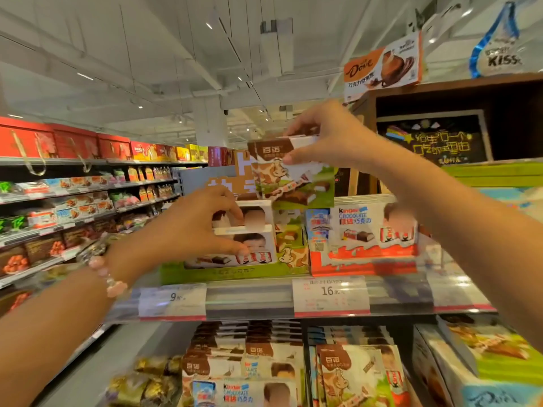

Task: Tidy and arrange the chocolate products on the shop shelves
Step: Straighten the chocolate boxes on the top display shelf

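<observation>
My left hand [191,221] grips two stacked white chocolate boxes [255,245] standing in a green display tray [229,273] on the upper shelf, fingers over their top and front. My right hand [329,139] pinches the top of a green and brown cow-print chocolate pack [293,177], held above the tray; a second such pack seems to sit just behind it. To the right stands a large orange and white chocolate display box [364,239].
Price tags [330,295] line the shelf edge. The lower shelf [264,362] holds several flat chocolate packs and gold-wrapped sweets [147,383]. A Dove box [382,69] and a wooden cabinet [455,92] sit up right. A long aisle shelf [73,195] runs at left.
</observation>
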Demonstrator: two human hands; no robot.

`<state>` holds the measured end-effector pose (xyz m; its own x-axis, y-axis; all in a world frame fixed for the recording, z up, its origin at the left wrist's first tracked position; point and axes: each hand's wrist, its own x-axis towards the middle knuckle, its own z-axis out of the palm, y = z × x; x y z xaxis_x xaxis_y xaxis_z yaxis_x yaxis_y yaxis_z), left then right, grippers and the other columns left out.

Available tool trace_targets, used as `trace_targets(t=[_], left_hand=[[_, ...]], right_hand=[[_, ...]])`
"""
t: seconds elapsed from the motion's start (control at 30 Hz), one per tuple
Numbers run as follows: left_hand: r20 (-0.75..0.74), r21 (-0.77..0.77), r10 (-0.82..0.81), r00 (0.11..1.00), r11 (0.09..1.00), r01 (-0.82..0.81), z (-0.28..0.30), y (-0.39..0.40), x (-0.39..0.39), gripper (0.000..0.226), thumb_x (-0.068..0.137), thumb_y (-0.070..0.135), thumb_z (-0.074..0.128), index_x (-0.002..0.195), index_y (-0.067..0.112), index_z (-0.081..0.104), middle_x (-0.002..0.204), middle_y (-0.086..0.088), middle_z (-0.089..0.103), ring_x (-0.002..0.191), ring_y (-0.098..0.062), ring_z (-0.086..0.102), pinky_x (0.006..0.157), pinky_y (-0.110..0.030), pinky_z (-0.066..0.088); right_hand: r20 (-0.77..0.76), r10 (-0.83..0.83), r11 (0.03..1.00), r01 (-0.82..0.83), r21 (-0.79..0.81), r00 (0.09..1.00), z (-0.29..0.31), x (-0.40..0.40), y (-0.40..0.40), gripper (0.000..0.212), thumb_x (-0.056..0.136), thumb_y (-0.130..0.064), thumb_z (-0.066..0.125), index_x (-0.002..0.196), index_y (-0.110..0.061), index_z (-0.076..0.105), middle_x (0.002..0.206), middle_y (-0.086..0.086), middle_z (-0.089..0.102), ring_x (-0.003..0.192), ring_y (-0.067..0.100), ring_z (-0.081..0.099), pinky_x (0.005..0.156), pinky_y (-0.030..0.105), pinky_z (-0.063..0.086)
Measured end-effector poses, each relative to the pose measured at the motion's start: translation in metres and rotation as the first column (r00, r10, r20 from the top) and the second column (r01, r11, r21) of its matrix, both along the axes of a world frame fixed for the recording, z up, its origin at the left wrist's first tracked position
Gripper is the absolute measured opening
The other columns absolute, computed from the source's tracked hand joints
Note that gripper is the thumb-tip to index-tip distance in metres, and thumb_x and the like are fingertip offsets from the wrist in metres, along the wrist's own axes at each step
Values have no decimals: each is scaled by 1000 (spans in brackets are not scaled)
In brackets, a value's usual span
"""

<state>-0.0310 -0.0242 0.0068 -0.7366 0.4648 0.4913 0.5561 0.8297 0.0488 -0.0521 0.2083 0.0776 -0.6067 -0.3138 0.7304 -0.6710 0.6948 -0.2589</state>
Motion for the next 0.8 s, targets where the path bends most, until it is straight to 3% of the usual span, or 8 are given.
trace_targets(t=[0.1,0.27,0.33,0.4,0.5,0.6,0.7,0.8], left_hand=[[-37,45,-34,999,998,36,-1,-2,-2,59,46,68,64,93,32,61,107,12,51,98,-9,50,80,-28,45],[-44,223,-110,993,968,117,2,-8,-2,61,44,76,69,90,39,52,104,23,45,97,3,47,75,-12,38],[-106,340,-157,982,922,184,5,-10,-4,40,66,62,66,92,34,53,108,16,49,100,2,49,72,-8,42],[-253,400,-161,954,881,254,9,-11,-7,17,85,25,64,96,25,51,111,5,50,102,-4,50,72,-1,42],[-425,453,-124,897,829,329,14,-10,-8,33,81,-11,58,95,18,49,108,0,48,102,-9,51,75,-3,44],[-545,439,-123,830,801,407,19,-10,-6,36,76,-17,58,93,14,50,104,-1,50,103,-9,50,81,-8,46],[-640,344,-139,756,827,444,22,-12,-2,38,73,-15,59,90,18,52,100,9,49,100,1,50,81,-7,44],[-649,287,-153,745,858,426,22,-10,1,35,71,-18,60,86,13,57,102,3,50,100,-5,48,79,-4,44]], right_hand=[[-15,7,1000,-7,22,1000,-2,-6,-9,33,70,-26,80,99,-14,69,79,-11,61,73,2,56,58,13,41],[30,36,998,-37,44,999,-1,-12,-20,34,73,-26,78,103,-17,65,83,-16,58,77,-1,56,55,6,38],[39,49,998,-51,40,998,-1,-14,-25,30,74,-24,77,101,-15,66,85,-13,59,77,0,54,56,4,39],[46,59,998,-61,30,997,-3,-16,-30,27,77,-21,75,102,-12,67,90,-8,62,81,3,55,60,3,40],[94,81,997,-81,-5,992,-3,-18,-36,29,77,-18,73,105,-11,67,96,-5,63,84,3,55,59,5,40],[170,138,987,-120,-109,976,-1,-17,-38,24,81,-20,70,104,-12,68,101,1,66,92,10,59,71,19,46],[268,139,989,-120,-85,953,-5,-18,-36,20,87,-19,64,103,-10,68,103,8,68,98,21,63,85,35,51],[349,160,987,-150,-56,923,-21,-20,-35,20,86,-18,65,105,-10,68,105,10,69,96,21,63,84,31,50]])
